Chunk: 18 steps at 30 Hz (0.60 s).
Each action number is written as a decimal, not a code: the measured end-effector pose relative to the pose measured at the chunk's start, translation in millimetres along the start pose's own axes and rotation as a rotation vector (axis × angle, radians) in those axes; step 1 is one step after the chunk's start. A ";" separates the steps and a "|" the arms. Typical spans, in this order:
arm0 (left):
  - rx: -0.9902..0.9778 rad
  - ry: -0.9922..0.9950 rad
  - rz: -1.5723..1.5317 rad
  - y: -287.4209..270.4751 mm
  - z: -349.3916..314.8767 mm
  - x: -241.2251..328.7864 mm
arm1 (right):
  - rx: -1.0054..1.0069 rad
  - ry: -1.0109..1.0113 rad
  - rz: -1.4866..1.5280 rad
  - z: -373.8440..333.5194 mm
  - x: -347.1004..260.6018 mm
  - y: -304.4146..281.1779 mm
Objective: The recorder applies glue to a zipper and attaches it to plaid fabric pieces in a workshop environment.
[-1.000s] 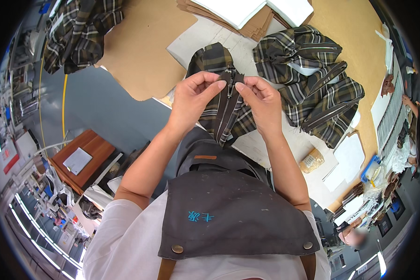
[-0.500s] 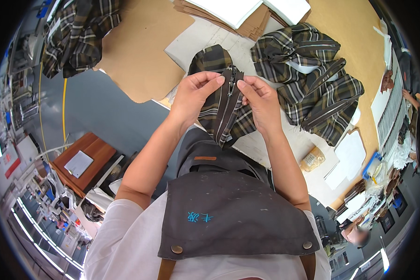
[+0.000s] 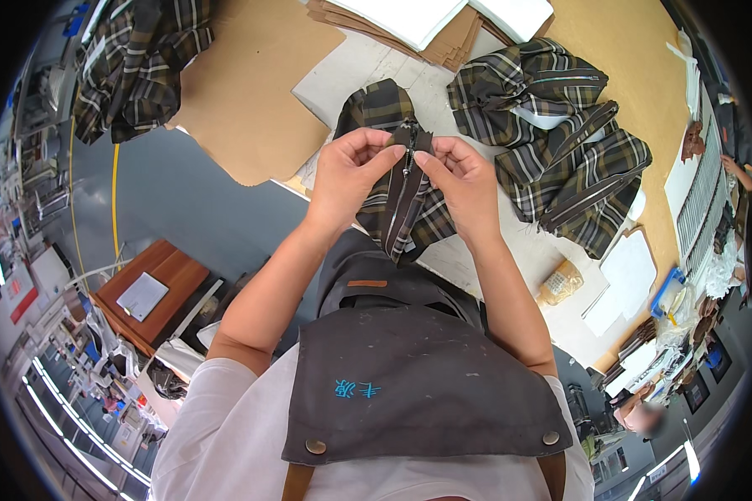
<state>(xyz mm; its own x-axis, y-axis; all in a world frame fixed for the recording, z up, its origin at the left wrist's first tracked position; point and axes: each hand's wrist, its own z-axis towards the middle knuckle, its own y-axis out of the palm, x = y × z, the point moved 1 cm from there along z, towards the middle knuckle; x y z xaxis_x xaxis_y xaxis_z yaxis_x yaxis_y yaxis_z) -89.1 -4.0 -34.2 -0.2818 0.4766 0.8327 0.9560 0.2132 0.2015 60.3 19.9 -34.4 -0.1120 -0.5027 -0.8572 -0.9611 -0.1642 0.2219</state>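
Observation:
A dark zipper (image 3: 399,209) runs down a plaid fabric piece (image 3: 374,108) in green, black and white, which hangs over the table's near edge. My left hand (image 3: 353,171) pinches the left tape of the zipper near its upper end. On the opposite side, my right hand (image 3: 461,179) grips the right tape between thumb and fingers. Between my two thumbs sits the metal zipper pull (image 3: 407,169). What the curled fingers do underneath the tape is hidden.
More plaid pieces with zippers (image 3: 560,142) lie to the right on the table. Brown paper (image 3: 251,92) covers the left part, with another plaid bundle (image 3: 146,67) beyond. White sheets (image 3: 409,17) are stacked at the back. A tape roll (image 3: 561,282) lies near my right forearm.
My thumbs have come closer together over the zipper's upper end, the right hand shifting left. The two tape edges are nearer each other. The other fabric pieces stay put.

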 end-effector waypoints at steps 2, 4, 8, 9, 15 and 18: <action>0.017 0.007 0.020 0.4 -0.8 -2.5 | 0.003 -0.022 -0.018 0.9 4.9 -0.7; 0.033 0.014 0.040 1.2 -1.3 -3.8 | 0.006 -0.045 -0.036 1.3 7.4 -1.0; 0.041 0.026 0.051 2.2 -1.6 -4.2 | 0.037 -0.100 -0.073 1.9 9.3 -0.6; 0.039 0.024 0.055 2.5 -1.5 -4.2 | 0.049 -0.118 -0.076 2.1 10.0 -0.6; 0.040 0.056 0.079 3.4 -1.1 -6.6 | 0.079 -0.154 -0.140 4.8 18.2 -3.2; 0.041 0.065 0.106 2.6 -1.0 -7.1 | 0.086 -0.157 -0.144 4.8 18.1 -2.9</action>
<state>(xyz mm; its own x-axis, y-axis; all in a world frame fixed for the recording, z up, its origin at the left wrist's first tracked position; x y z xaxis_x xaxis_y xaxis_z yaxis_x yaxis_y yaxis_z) -84.5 -7.6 -39.1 -0.1727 0.4423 0.8801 0.9756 0.1998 0.0910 59.8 15.3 -52.9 -0.0040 -0.3400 -0.9404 -0.9873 -0.1480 0.0577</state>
